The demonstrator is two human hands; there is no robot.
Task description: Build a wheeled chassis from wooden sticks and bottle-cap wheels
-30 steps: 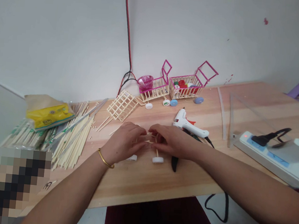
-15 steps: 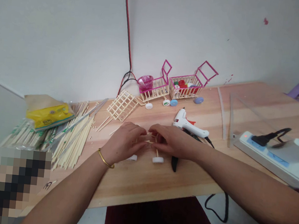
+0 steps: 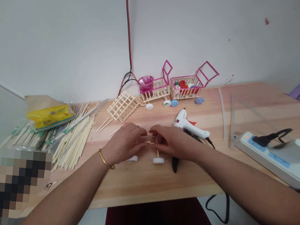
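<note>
Both my hands meet over a small wheeled frame of wooden sticks (image 3: 158,152) at the middle of the table. My left hand (image 3: 126,141) curls its fingers round the frame's left side, and my right hand (image 3: 170,141) grips the right side. White bottle-cap wheels show below the hands, one cap (image 3: 158,160) on the right and one cap (image 3: 134,158) on the left. Most of the frame is hidden by my fingers. Just beyond my right hand lies a white glue gun (image 3: 191,126), with a black piece (image 3: 175,164) showing beside my wrist.
At the back stand two small stick carts, one holding a pink cup (image 3: 146,83), the other holding caps (image 3: 185,87). A stick lattice (image 3: 124,106) leans nearby. Loose sticks (image 3: 74,147) and a yellow packet (image 3: 50,117) lie left. A power strip (image 3: 268,155) sits right.
</note>
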